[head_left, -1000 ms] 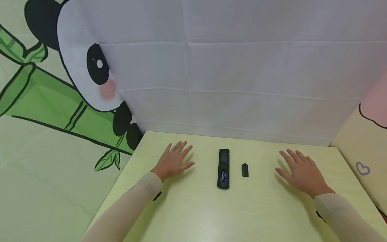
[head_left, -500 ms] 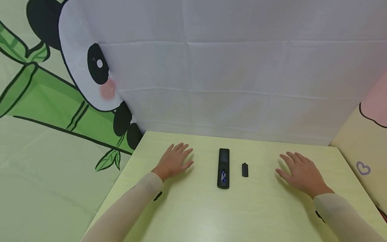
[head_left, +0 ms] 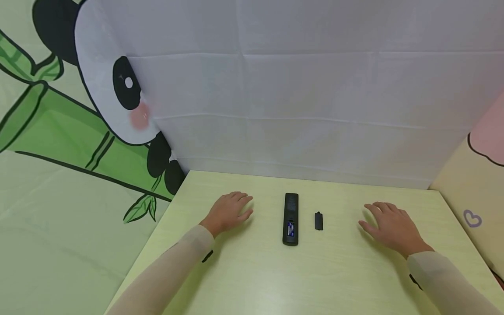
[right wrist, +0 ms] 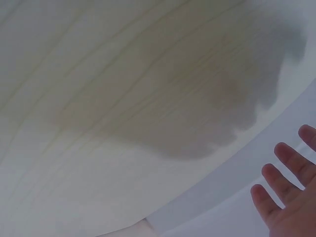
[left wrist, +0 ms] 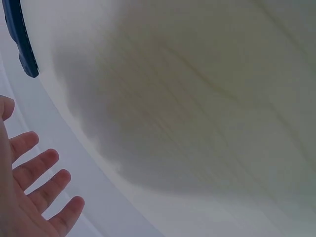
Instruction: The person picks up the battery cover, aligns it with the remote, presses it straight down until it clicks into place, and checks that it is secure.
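Observation:
A black remote control (head_left: pixel 290 214) lies face down near the middle of the table, its battery bay uncovered and blue batteries (head_left: pixel 290 229) showing inside. Just right of it is the small black battery cover (head_left: pixel 318 221). My left hand (head_left: pixel 227 212) hovers over the table left of the remote, palm down, fingers spread and slightly bent, holding nothing. On the other side, my right hand (head_left: pixel 394 227) hovers likewise, to the right of the cover. The left wrist view shows the left fingers (left wrist: pixel 42 177) apart and the remote's end at its upper left corner.
The pale wood-grain table (head_left: pixel 252 280) ends at the back against a white cloth (head_left: pixel 299 105). A panda-and-bamboo printed cloth (head_left: pixel 78 192) hangs at the left, and a cream and pink one (head_left: pixel 464 188) at the right.
The fingers of both hands have bent and drawn in a little, from flatter and more stretched. The remote control and its battery cover have stayed in place.

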`<state>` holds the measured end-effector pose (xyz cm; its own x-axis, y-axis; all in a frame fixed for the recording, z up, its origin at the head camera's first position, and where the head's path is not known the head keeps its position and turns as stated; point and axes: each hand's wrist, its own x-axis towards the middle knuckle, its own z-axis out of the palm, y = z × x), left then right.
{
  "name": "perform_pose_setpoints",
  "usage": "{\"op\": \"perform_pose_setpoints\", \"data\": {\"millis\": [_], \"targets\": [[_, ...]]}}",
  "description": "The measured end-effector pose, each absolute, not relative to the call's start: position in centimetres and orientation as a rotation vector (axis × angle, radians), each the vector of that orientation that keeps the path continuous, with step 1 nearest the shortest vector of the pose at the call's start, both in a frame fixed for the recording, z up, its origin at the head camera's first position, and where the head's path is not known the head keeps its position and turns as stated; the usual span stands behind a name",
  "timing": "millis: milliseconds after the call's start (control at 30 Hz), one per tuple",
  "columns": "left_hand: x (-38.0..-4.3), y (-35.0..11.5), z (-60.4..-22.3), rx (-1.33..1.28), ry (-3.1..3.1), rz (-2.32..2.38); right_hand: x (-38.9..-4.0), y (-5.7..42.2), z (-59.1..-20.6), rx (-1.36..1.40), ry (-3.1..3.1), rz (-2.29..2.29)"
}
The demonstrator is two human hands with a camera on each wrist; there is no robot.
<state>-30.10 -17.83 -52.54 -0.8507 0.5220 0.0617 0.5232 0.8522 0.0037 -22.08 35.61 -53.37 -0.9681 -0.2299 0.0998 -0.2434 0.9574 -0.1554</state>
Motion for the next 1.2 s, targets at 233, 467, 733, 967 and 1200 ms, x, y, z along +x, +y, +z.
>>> {"op": "perform_pose_setpoints", "data": {"millis": [233, 467, 733, 967, 1200], "targets": [[-30.1, -17.2, -52.6, -0.829, -3.004, -0.043, -22.7, 35.7, -53.8, 0.382, -3.014, 0.25], [-30.2, -16.7, -52.7, -0.839, -3.013, -0.065, -23.0, 35.4, -53.8, 0.385, -3.03, 0.274], [-30.4, -16.3, -53.1, -0.837, -3.0, -0.013, -23.5, 35.0, -54.1, 0.4, -3.026, 0.279], [-30.5, -15.8, -53.2, -0.841, -3.011, -0.021, -24.0, 34.8, -54.5, 0.416, -3.021, 0.279], [-30.5, -15.4, -53.1, -0.834, -3.011, 0.003, -24.2, 34.7, -54.5, 0.432, -3.0, 0.284]]}}
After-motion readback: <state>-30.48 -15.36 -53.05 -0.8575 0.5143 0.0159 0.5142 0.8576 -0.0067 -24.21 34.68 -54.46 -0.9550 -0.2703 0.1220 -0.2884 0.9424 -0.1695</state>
